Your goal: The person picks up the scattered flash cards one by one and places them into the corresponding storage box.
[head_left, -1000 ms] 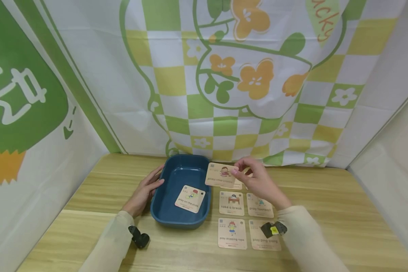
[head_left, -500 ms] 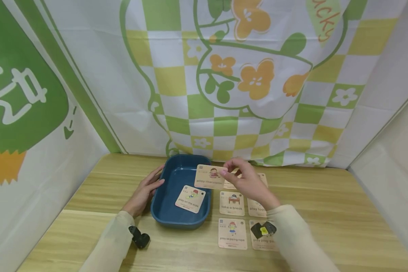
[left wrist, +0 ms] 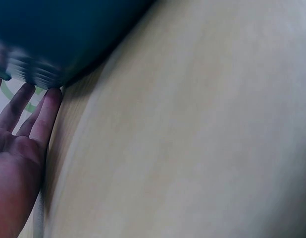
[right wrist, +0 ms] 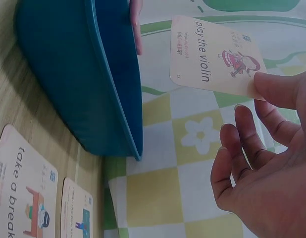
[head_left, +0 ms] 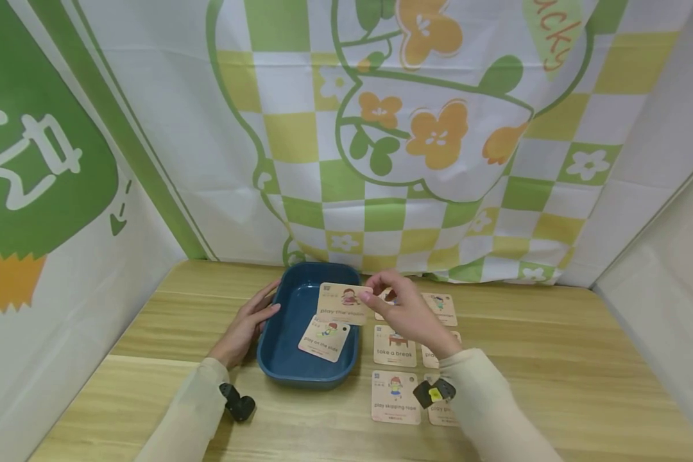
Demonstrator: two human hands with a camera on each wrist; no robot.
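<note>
My right hand (head_left: 401,308) pinches a card reading "play the violin" (right wrist: 212,59) by its corner, between thumb and index finger. The other fingers of that hand are loosely bent. In the head view the card overlaps the right side of a blue plastic bin (head_left: 283,350), and the right wrist view shows it raised above the rim. Inside the bin lies a "play on the slide" card (head_left: 320,343), partly covered in the head view. My left hand (head_left: 244,324) rests against the bin's left side, fingers straight along the outer wall and thumb at the rim.
Right of the bin, several picture cards lie in rows on the wooden table (head_left: 150,385), among them "take a break" (head_left: 394,353) and "play skipping rope" (head_left: 395,407). My right arm hides some of them. A patterned cloth (head_left: 393,224) hangs behind the table.
My right hand has moved left, carrying the violin card from the right rim to over the bin. More of the back-row cards show now. The left hand stays at the bin.
</note>
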